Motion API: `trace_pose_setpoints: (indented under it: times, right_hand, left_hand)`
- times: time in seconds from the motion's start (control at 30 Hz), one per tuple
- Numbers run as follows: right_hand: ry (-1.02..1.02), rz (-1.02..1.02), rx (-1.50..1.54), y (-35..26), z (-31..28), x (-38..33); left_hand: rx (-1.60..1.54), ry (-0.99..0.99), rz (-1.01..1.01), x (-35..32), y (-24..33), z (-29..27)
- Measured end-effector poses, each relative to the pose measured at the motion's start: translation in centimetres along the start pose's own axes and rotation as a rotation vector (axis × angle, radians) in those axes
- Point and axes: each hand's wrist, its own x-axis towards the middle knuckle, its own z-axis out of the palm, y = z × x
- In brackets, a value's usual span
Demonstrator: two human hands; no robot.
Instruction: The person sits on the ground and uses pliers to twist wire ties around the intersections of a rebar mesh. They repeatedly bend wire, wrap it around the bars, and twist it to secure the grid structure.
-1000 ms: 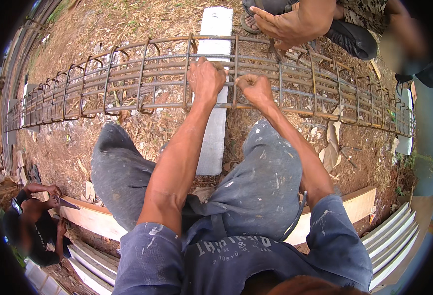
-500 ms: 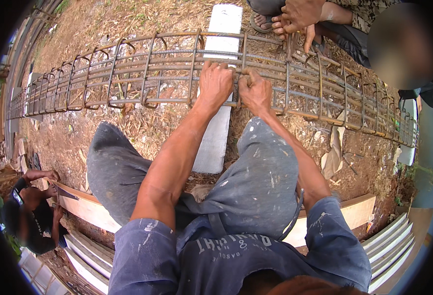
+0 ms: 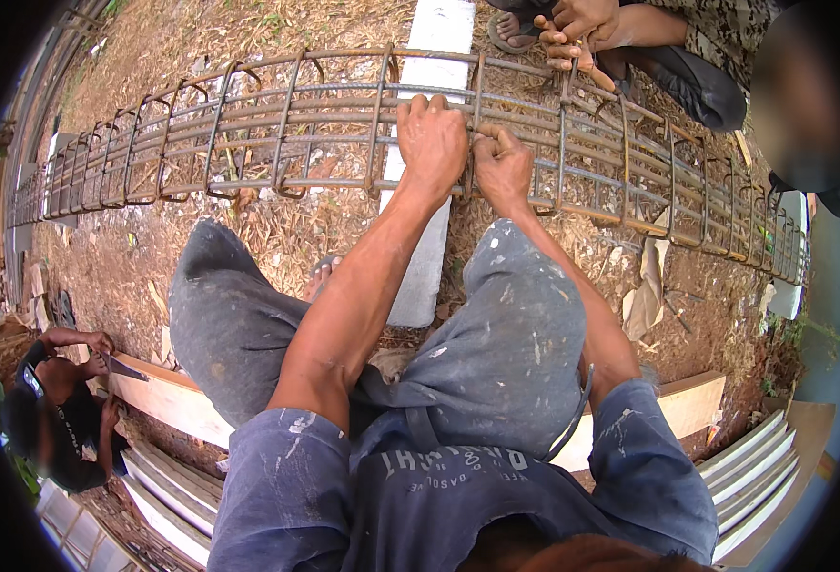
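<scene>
A long cage of rusty rebar, made of lengthwise rods and square stirrups, stretches across the view in front of me. My left hand is closed over its middle rods, knuckles up, just left of a stirrup. Right beside that stirrup, my right hand is closed in a pinch with thumb and finger together. What sits in the pinch is too small or hidden to make out. Beneath the cage and my left hand lies a pale white plank.
At the upper right, a crouching co-worker's hands are at the cage. Another person at lower left works a saw on a wooden board. White slabs are stacked at lower right. Dry leaves litter the ground.
My left hand has turned slightly and shifted a little right; my right hand stays pinched by the stirrup. The co-worker's fingers have shifted at the cage. The whole view has moved slightly.
</scene>
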Motion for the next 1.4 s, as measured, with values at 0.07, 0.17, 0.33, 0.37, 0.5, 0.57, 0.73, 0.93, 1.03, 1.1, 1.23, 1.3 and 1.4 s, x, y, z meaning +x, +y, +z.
trace_pose_setpoints:
  times: [0.07,0.17,0.33,0.37,0.5,0.57,0.73,0.93,1.03,1.1,1.23,1.3,1.4]
  right_hand:
    - [-0.036,0.022,0.039,-0.4,-0.1,0.1]
    - [-0.084,0.06,0.124,0.1,-0.2,0.0]
    - [-0.129,0.083,0.205,1.3,-0.6,0.0]
    - [-0.126,0.069,0.201,1.3,-0.4,-0.1]
    - [-0.101,-0.027,0.135,1.6,-0.4,-0.1]
    - [-0.1,-0.072,0.097,1.6,-0.5,-0.1]
    - [-0.119,0.004,0.124,1.1,-0.6,-0.5]
    - [-0.158,-0.064,-0.07,0.3,-1.4,-0.3]
    - [-0.266,-0.15,-0.147,-0.3,-2.4,0.1]
    - [-0.306,-0.163,-0.203,0.0,-2.8,0.3]
    - [-0.459,-0.264,-0.452,-0.7,-3.9,1.9]
    - [-0.513,-0.358,-0.47,-1.2,-4.3,2.6]
    - [-0.672,-0.403,-0.59,-3.0,-4.7,4.2]
  left_hand:
    - [-0.032,-0.065,-0.033,-0.2,0.0,0.6]
    - [-0.092,-0.164,-0.157,-0.4,0.5,1.3]
    - [-0.302,-0.196,-0.527,0.2,1.5,1.7]
    - [-0.309,-0.224,-0.531,0.5,1.1,1.5]
    - [-0.354,-0.348,-0.496,1.5,-0.1,0.5]
    - [-0.386,-0.403,-0.453,1.7,-0.8,0.2]
    - [-0.439,-0.664,-0.453,2.0,-1.5,-0.3]
    - [-0.16,-0.694,-0.348,1.2,-0.3,-0.4]
    - [-0.136,-0.615,-0.356,0.4,-1.2,-0.1]
    - [-0.119,-0.568,-0.326,-0.1,-1.0,0.0]
    - [-0.043,-0.475,-0.224,-1.1,-0.8,0.6]
    - [-0.04,-0.414,-0.2,-1.8,-1.0,0.8]
    - [-0.057,-0.261,-0.163,-3.4,-0.5,0.3]
